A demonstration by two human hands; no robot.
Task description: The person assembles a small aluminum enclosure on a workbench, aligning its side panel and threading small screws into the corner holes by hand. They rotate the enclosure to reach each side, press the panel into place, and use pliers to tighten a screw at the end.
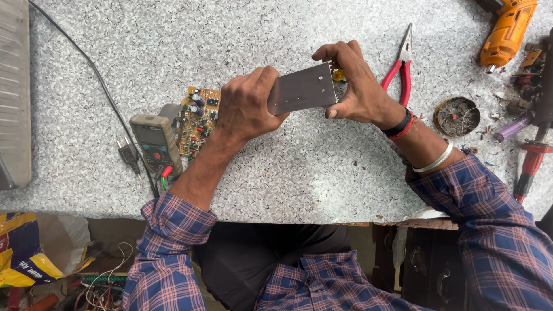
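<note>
Held above the middle of the speckled desk (pixel 322 173) a thin grey metal plate (pixel 302 88), left hand (pixel 247 103) clenched over its left end, right hand (pixel 357 83) pinching the right edge; judged stiff, light, sharp-edged, best gripped by its ends.

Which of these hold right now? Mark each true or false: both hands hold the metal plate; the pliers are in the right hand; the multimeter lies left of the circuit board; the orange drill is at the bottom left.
1. Both hands hold the metal plate: true; left hand and right hand grip its ends.
2. The pliers are in the right hand: false; they lie on the table beyond it.
3. The multimeter lies left of the circuit board: true.
4. The orange drill is at the bottom left: false; it lies top right.
</note>
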